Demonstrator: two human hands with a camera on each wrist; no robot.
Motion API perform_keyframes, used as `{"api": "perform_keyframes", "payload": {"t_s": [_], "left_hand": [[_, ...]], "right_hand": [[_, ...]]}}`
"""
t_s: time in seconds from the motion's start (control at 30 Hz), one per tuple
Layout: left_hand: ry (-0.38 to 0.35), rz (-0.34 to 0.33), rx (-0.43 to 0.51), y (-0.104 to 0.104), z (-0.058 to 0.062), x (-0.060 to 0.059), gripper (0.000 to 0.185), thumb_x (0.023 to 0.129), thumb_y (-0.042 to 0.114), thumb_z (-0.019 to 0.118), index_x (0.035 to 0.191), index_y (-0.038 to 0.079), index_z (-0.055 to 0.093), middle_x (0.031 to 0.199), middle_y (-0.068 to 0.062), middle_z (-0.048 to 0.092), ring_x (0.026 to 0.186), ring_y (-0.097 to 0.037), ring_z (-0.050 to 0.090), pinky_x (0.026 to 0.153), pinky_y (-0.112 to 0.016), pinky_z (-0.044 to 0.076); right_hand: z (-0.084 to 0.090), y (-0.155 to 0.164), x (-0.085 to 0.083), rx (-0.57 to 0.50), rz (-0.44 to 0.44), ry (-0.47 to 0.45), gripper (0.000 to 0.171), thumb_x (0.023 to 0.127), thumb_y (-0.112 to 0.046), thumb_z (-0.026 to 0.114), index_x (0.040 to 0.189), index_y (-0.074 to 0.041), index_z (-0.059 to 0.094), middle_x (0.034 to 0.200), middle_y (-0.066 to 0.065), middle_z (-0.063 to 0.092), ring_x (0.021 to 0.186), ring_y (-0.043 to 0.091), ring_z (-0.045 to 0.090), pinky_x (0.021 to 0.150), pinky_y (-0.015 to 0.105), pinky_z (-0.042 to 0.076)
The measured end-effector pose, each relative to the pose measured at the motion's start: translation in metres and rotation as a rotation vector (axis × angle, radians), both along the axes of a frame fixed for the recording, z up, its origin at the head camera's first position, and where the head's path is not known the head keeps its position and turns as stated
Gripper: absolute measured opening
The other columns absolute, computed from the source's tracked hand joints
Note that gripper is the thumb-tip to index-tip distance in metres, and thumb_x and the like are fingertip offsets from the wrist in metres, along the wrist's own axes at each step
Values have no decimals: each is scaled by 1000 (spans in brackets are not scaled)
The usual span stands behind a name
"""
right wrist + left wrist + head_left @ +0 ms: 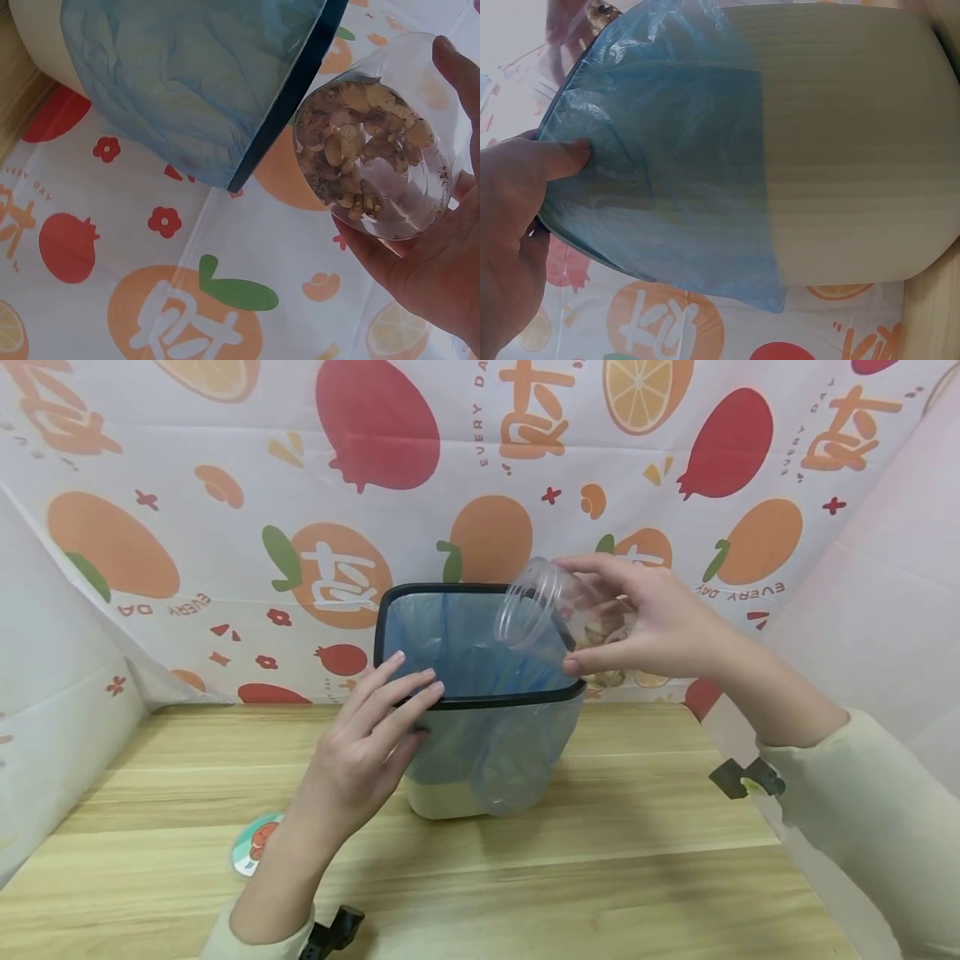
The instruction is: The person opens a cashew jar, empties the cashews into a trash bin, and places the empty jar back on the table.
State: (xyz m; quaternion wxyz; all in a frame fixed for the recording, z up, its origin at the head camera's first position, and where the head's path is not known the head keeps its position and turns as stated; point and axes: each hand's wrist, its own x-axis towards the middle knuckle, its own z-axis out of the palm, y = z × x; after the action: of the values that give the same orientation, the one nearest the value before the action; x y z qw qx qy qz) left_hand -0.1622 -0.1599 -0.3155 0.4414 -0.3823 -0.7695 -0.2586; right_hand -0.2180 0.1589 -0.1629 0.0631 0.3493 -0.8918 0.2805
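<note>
Jar [551,610] tipped on its side over the bin [480,697], mouth angled down toward the blue liner [465,643], and the right hand [645,622] has it clamped, fingers over the top and thumb underneath. In the right wrist view the nuts or shells [360,161] are heaped against the jar's base, near the palm, not yet at the mouth. The left hand [371,739] lies with straight fingers across the bin's black rim [420,700], steadying it, gripping nothing.

Risks from here, as I judge them: the jar's mouth hangs close to the right-hand edge of the rim, so a sudden rush of contents could skip over the edge and scatter onto the wooden surface [600,877]. The clear plastic looks slick; a loose pinch while shaking could drop the jar into the liner. The liner hangs loosely outside the bin, and a press from the left fingertips [574,154] could drag it off the rim. A hard downward push on that near edge might also tilt the light bin toward the person.
</note>
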Motion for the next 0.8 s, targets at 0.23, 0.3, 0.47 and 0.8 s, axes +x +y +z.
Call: {"api": "perform_keyframes", "payload": {"t_s": [0.23,0.3,0.47,0.8], "left_hand": [[-21,19,-6,0,-2,-1,69,71,-10,83,134,8,63,137,-13,60,139,-38,44,114,-58,33],[-22,22,-8,0,-2,-1,69,71,-10,83,134,8,63,137,-13,60,139,-38,43,114,-58,33],[-24,24,-11,0,-2,-1,69,71,-9,83,134,8,62,137,-13,60,139,-38,44,114,-59,33],[-34,24,-5,-1,-1,0,70,70,-10,83,135,8,62,138,-13,60,139,-39,44,114,-58,32]], "right_hand": [[2,-2,-10,82,-8,54,92,69,-44,90,148,-33,45,132,-3,63,109,12,66,90,37,57],[2,-3,-13,104,-7,66,93,69,-46,90,149,-33,44,134,-2,62,113,13,65,90,38,57],[0,-6,-20,189,-8,150,94,69,-47,90,149,-33,44,136,-1,62,120,16,62,89,39,55],[1,-17,-27,336,-41,237,94,71,-48,88,152,-30,42,142,1,58,123,19,60,76,38,49]]}}
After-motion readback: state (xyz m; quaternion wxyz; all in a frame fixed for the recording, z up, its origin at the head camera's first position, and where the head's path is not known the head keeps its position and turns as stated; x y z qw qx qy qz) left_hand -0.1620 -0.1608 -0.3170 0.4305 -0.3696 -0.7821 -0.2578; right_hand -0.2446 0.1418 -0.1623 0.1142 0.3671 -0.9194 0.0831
